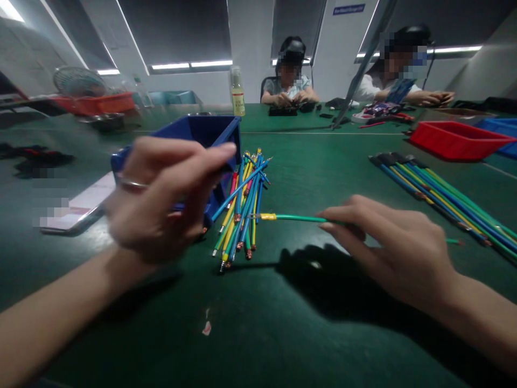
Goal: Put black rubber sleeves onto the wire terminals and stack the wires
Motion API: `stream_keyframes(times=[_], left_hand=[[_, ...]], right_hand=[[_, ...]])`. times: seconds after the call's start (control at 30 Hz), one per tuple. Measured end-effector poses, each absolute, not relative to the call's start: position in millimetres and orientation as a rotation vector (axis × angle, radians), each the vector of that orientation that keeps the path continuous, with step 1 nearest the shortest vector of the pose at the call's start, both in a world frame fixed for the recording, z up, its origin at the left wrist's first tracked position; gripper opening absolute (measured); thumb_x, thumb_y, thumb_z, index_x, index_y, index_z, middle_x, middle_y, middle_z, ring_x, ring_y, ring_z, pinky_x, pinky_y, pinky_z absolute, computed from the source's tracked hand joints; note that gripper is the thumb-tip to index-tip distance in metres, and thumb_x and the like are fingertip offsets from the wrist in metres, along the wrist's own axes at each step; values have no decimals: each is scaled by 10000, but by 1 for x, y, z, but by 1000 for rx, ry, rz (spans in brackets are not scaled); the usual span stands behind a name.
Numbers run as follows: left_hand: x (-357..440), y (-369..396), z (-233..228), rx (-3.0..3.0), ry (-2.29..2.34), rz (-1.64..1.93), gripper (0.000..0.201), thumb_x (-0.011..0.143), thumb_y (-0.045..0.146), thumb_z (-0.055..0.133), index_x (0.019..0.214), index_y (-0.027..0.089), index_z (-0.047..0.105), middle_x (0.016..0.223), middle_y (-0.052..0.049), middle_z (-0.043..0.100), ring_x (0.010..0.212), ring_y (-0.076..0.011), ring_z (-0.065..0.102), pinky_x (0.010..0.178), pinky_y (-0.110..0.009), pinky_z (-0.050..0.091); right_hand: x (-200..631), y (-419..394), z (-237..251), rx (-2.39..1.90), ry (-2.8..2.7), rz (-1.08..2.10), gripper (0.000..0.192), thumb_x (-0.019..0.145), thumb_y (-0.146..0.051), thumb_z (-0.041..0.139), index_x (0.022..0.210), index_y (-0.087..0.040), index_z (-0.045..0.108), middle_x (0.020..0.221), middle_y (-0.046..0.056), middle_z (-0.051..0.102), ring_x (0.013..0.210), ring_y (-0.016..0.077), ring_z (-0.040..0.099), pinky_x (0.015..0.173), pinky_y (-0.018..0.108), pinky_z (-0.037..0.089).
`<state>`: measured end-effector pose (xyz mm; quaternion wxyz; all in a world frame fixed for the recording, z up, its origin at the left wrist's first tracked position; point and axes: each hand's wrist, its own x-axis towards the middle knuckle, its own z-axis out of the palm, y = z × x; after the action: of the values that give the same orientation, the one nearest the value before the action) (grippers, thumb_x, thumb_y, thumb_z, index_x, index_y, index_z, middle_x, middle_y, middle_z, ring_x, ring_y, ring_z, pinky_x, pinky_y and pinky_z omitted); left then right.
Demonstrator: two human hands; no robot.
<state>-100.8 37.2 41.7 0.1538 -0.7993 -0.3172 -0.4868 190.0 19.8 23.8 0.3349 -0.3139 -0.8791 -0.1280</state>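
The right hand [398, 248] pinches a green wire [299, 218] with a yellow sleeve at its tip, just above the green table [323, 161]. It seems best to keep the wire level and the pinch firm. The left hand [161, 199], blurred and half curled, holds nothing I can see, beside the wire pile [240, 210] and the blue bin [205, 132].

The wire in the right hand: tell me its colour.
Green, with a yellow sleeve at its tip, clear in the head view: wire, right hand.

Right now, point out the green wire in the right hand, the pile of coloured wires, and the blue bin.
green wire [297, 217], head view, bare middle stretch
pile of coloured wires [242, 215], head view, centre of bundle
blue bin [210, 129], head view, inner wall
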Motion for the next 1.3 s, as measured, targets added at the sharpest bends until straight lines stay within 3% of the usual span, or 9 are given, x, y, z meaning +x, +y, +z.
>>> stream_keyframes(times=[0.13, 0.37, 0.47, 0.67, 0.87, 1.03, 1.3], left_hand=[[-80, 30, 32, -2273, -702, -1245, 399, 774, 43, 666, 1141, 193, 622, 954, 5, 690, 753, -55, 608, 614, -162, 471], [-78, 18, 30, -2516, -1032, -1451, 256, 833, 152, 627, 1050, 283, 656, 874, 23, 705, 695, -92, 621, 533, -222, 466], [-80, 18, 31, -2560, -1069, -1382, 217, 842, 186, 626, 1024, 293, 673, 851, 32, 703, 665, -82, 614, 542, -214, 469], [-89, 18, 29, -2663, -951, -1390, 377, 840, 142, 605, 1177, 310, 605, 950, 32, 721, 774, -96, 647, 632, -218, 520], [-86, 18, 34, -2721, -784, -1243, 371, 839, 74, 574, 1172, 236, 599, 1057, -4, 719, 830, -99, 680, 706, -204, 565], [-77, 20, 38, -2668, -763, -1251, 301, 822, 65, 612, 1100, 179, 632, 980, -37, 733, 796, -93, 678, 708, -177, 574], [-71, 24, 28, -2653, -795, -1451, 381, 774, 51, 673, 1111, 226, 632, 933, -22, 716, 836, -123, 665, 694, -227, 572]], right_hand=[[191, 17, 29, -788, -2187, -495, 50, 875, -160, 593, 922, -158, 612, 702, 10, 650, 553, 76, 581, 485, 208, 383], [195, 19, 31, -754, -2157, -564, 56, 830, -154, 642, 882, -164, 625, 688, 29, 680, 557, 98, 620, 462, 216, 410], [197, 21, 30, -758, -2120, -597, 80, 803, -163, 664, 868, -190, 626, 695, 24, 683, 571, 120, 635, 457, 235, 424], [198, 22, 33, -737, -2127, -596, 103, 786, -152, 663, 856, -213, 618, 672, 5, 664, 549, 116, 620, 469, 240, 444], [199, 23, 31, -679, -2193, -545, 162, 753, -108, 683, 887, -174, 619, 699, 20, 664, 590, 113, 619, 502, 230, 466], [199, 20, 27, -730, -2199, -489, 185, 764, -116, 678, 914, -192, 601, 696, 12, 655, 584, 116, 612, 497, 235, 469], [198, 20, 28, -670, -2229, -508, 167, 764, -104, 676, 906, -158, 606, 666, 9, 636, 566, 94, 575, 494, 218, 435]])
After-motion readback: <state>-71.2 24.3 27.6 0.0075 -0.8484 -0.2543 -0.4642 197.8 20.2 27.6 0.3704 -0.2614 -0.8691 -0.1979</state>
